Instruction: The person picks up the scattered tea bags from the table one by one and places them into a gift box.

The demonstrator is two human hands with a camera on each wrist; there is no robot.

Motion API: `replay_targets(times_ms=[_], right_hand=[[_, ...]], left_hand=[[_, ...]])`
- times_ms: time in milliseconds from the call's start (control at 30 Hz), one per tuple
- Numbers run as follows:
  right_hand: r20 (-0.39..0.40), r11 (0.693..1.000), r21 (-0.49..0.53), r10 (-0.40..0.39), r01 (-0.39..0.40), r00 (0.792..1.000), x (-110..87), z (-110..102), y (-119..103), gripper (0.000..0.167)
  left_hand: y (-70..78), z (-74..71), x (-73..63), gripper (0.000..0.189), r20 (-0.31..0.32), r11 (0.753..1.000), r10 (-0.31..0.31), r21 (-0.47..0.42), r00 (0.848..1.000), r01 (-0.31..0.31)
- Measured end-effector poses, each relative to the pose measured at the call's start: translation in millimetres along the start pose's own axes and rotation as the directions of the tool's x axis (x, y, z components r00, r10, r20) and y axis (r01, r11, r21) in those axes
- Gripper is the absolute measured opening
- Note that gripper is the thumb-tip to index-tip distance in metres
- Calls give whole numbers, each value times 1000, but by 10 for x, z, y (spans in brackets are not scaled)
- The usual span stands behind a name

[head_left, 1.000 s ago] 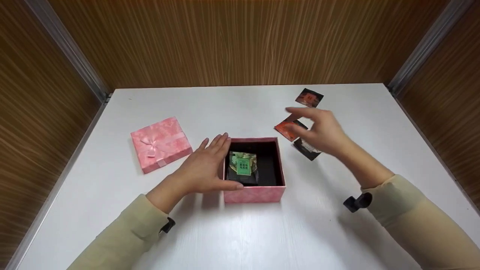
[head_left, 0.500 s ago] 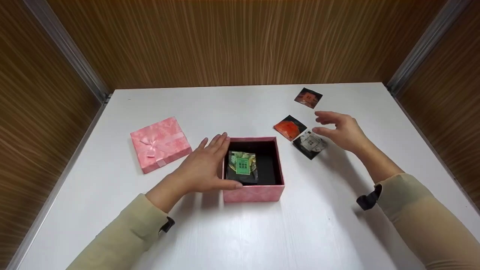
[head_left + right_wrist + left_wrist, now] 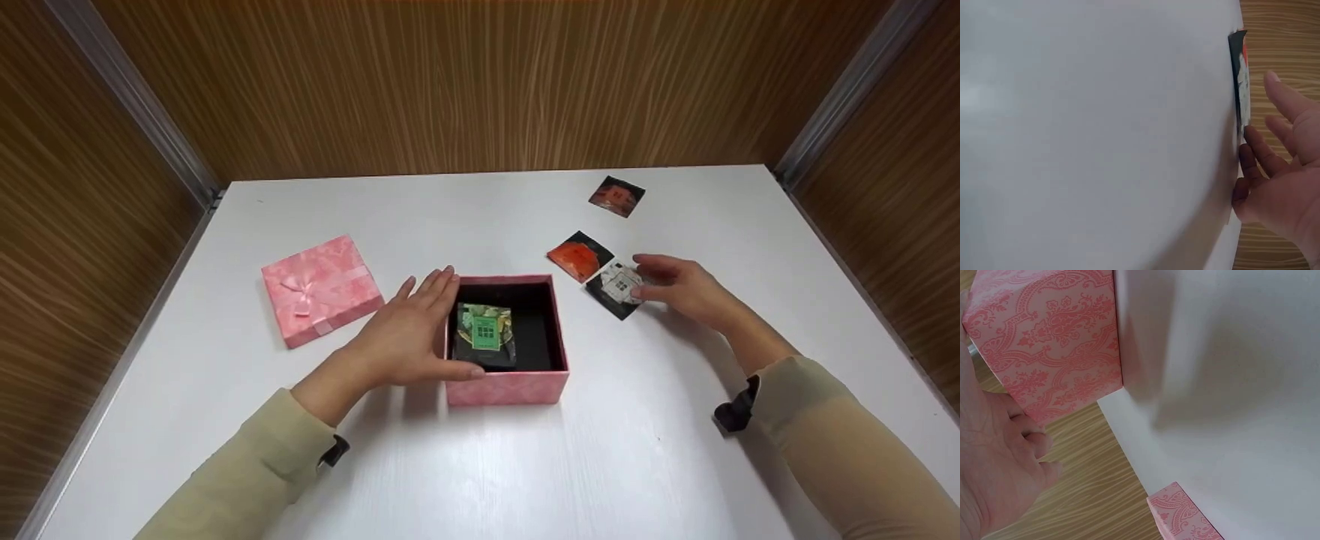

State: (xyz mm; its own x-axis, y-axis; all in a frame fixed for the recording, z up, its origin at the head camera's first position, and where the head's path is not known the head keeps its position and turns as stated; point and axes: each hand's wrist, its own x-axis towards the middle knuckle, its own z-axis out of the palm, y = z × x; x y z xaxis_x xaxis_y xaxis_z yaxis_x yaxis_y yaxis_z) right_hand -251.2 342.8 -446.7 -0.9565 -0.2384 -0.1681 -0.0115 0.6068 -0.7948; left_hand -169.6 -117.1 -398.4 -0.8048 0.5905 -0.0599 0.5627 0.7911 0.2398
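An open pink box (image 3: 507,388) with a dark inside stands at the middle of the table. In its left half lies a green and black sachet (image 3: 485,330). My left hand (image 3: 401,337) rests along the box's left wall, fingers straight at the far corner and thumb over the near rim; the left wrist view shows its fingers beside the patterned wall (image 3: 1061,343). My right hand (image 3: 686,292) is at the right corner of a white and black sachet (image 3: 616,289). Its thumb overlaps the sachet in the head view; in the right wrist view thumb and fingers are spread apart.
The pink lid (image 3: 322,289) with a ribbon bow lies left of the box. An orange and black sachet (image 3: 579,256) lies against the white one, and a dark red sachet (image 3: 617,196) is farther back. Wood-grain panels (image 3: 480,82) enclose the white table (image 3: 450,472).
My right hand has moved right from above the orange sachet, then come down toward the white and black sachet's right corner. The left hand and box have stayed in place.
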Motion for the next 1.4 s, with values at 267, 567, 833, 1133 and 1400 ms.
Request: replay_targets(times_ms=[267,567,833,1133,1400], right_hand=[[77,999,-30,31,-29,997,26,38,36,81],[60,998,-59,3,1,998,-16,77,31,86],[48,990,-143,8,-1,999,9,109,61,89],[46,988,-155,5,2,999,9,117,40,80],[40,992,-124,-4,9,999,26,126,41,81]], left_hand=[[-6,-3,-18,139,-17,1000,3,-4,1000,-3],[-6,2,-15,137,-20,1000,4,-8,1000,-5],[-4,20,-6,138,-12,1000,2,-14,1000,-2],[-5,18,-10,137,-17,1000,8,-16,1000,-8],[-14,29,-11,137,-17,1000,7,-26,1000,-8]])
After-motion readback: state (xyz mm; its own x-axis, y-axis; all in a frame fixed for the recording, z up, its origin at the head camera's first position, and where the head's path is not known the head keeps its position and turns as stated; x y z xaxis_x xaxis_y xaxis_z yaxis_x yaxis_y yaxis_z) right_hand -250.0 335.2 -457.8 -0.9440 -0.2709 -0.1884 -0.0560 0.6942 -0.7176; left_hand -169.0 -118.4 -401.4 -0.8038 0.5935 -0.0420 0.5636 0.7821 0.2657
